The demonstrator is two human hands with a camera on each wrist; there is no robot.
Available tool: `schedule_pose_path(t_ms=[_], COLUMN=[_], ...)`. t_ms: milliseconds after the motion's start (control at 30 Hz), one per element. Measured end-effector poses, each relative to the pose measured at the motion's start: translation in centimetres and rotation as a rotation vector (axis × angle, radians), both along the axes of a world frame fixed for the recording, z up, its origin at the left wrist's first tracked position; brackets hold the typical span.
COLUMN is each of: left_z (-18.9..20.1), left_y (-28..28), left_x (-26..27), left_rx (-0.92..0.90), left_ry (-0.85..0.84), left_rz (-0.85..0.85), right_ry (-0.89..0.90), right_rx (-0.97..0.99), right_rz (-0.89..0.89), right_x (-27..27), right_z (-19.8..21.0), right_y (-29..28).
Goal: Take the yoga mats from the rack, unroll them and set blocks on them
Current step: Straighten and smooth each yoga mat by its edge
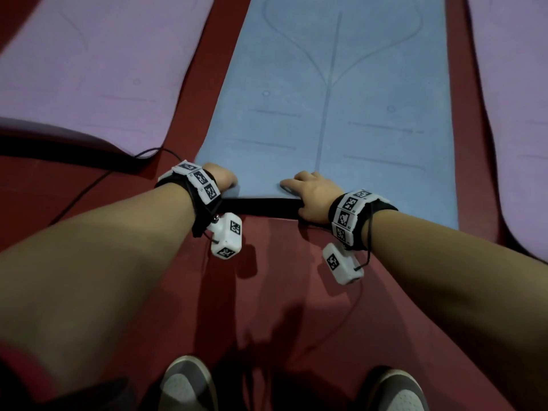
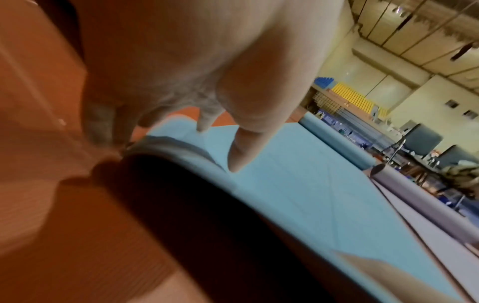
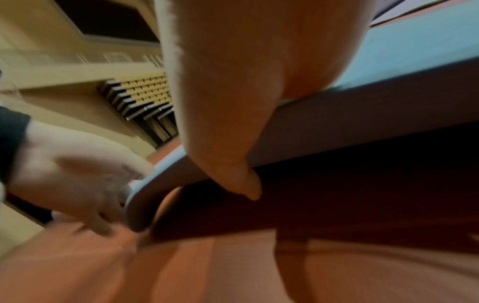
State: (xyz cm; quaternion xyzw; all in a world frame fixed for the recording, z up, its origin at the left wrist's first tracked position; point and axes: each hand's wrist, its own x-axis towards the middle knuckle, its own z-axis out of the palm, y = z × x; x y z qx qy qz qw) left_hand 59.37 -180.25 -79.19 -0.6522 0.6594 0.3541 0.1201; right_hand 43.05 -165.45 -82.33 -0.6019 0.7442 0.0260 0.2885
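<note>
The blue yoga mat (image 1: 332, 114) is laid out on the red floor (image 1: 267, 292) between two purple mats (image 1: 74, 69), its near edge lifted off the floor. That edge is gripped at its left corner by the left hand (image 1: 221, 178), and further right by the right hand (image 1: 314, 195), fingers curled over it

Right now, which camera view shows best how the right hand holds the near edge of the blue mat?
The right wrist view: the right hand pinches the lifted edge of the blue mat. The head view shows that hand only from above; the left wrist view shows just a sliver of it.
</note>
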Motion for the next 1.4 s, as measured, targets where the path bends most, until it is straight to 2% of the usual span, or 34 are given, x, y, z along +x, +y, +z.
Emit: schedule_pose_path(t_ms=[67, 133, 267, 367, 467, 567, 633, 733, 800, 867, 1000, 1133, 1233, 1333, 1400], left_z=[0.1, -0.3, -1.3, -1.4, -0.2, 0.8, 1.0, 0.6, 0.5, 0.4, 0.1, 0.2, 1.0, 2.2, 3.1], left_y=[0.7, 1.2, 2.4, 2.9, 2.5, 2.0, 1.9, 2.1, 2.2, 2.2, 1.9, 1.8, 1.6, 0.6, -0.2], left_x=[0.4, 0.1, -1.5, -3.0, -4.4, -5.8, -6.5, -6.9, -7.1, -7.2, -6.7, -6.2, -6.3, -6.9, -6.9], left_rx=[-0.022, -0.037, -0.07, -0.228, -0.502, -0.725, -0.75, -0.731, -0.729, -0.74, -0.742, -0.772, -0.732, -0.566, -0.308], left_ry=[-0.188, -0.308, -0.231, -0.248, -0.243, -0.247, -0.219, -0.203, -0.178, -0.145, -0.087, 0.001, 0.056, 0.111, 0.206], left_rz=[-0.26, -0.511, -0.799, -0.927, -0.898, -0.922, -0.901, -0.853, -0.848, -0.857, -0.851, -0.841, -0.837, -0.837, -0.775], right_ry=[0.065, 0.133, 0.194, 0.269, 0.327, 0.256, 0.076, -0.375, -0.518, -0.583, -0.36, -0.215, 0.048, 0.174, 0.197], right_rx=[0.018, 0.031, -0.038, -0.199, -0.378, -0.4, -0.366, -0.225, -0.107, -0.014, 0.064, -0.066, -0.23, -0.283, -0.297], right_rz=[0.035, 0.05, 0.011, -0.007, -0.038, -0.064, -0.125, -0.365, -0.423, -0.371, -0.276, -0.324, -0.299, -0.253, -0.221], right_x=[-0.3, -0.5, -0.4, -0.5, -1.3, -2.6, -3.3, -4.5, -5.1, -5.8, -6.5, -5.9, -5.2, -5.0, -5.0], right_z=[-0.6, -0.9, -0.1, 1.5, 2.9, 3.8, 4.4, 5.5, 5.9, 5.8, 4.7, 2.8, 2.2, 1.8, 1.6], right_y=[1.0, 1.4, 0.6, -0.3, -0.6, -0.8, -1.1, -1.8, -1.8, -1.6, -1.8, -2.1, -2.1, -2.2, -2.4])
